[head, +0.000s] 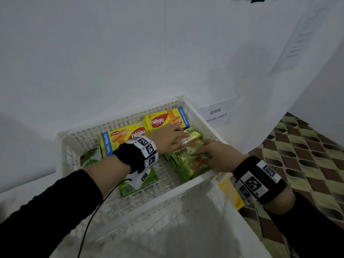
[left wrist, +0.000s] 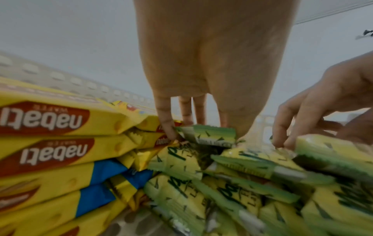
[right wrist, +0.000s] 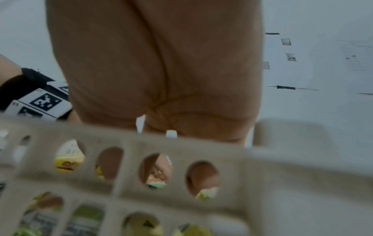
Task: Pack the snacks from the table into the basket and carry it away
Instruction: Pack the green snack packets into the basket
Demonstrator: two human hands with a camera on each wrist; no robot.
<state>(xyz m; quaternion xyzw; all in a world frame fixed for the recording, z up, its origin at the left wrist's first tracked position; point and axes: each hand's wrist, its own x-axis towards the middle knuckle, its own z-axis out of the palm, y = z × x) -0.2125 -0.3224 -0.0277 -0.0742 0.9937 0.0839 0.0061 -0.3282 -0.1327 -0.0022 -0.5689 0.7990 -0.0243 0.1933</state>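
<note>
Left hand (head: pixel 165 137) reaches into the white perforated basket (head: pixel 186 185) at frame centre and pinches the end of a green pandan cake pack (head: pixel 191 136) between thumb and fingers; the left wrist view shows a fingertip (left wrist: pixel 168 131) on one side of the pack (left wrist: pixel 210 135) and the thumb on the other. Right hand (head: pixel 217 157) enters from the lower right and its curled fingers grip the edge of the green pandan packs (head: pixel 188 161) stacked against the basket's right wall; the visible print reads "pandan" with smaller blurred text beneath. Left of these packs lie yellow wafer packs (head: pixel 122 138) marked "nabati" on a red oval, with a blue band reading "EXTRA 20%"; a second yellow pack (head: pixel 165 119) with the same brand sits at the basket's far side. Another green pack (head: pixel 137 185) lies on the basket floor under the left wrist. Both wrists carry black bands with square coded markers (head: pixel 147 148). A white label (head: pixel 216 114) at upper right of the basket shows Chinese characters and "RAGE AREA". Patterned brown-green flooring (head: pixel 297 155) occupies the right of the frame.
</note>
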